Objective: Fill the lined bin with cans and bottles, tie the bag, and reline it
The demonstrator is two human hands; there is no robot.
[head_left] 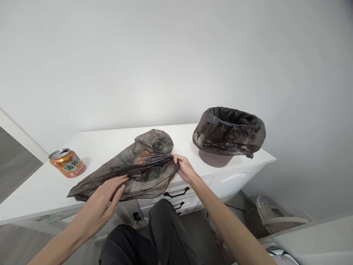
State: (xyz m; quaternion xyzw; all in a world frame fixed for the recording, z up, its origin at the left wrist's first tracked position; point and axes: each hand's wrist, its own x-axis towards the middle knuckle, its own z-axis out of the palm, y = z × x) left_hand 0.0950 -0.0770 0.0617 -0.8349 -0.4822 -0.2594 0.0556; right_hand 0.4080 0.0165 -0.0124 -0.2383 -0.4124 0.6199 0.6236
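A thin black plastic bag (149, 165) lies crumpled on the white cabinet top, its near edge hanging over the front. Something orange shows through its film. My right hand (183, 166) pinches the bag's gathered right side. My left hand (103, 204) rests against the near left part of the bag, fingers stretched out and thumb apart.
An opened orange drink can (67, 163) stands at the left of the white cabinet top (107, 141). On the right is a brownish bin (215, 159) lined with another black bag (234, 138). Black drawer handles (176, 192) are below. A wall runs behind.
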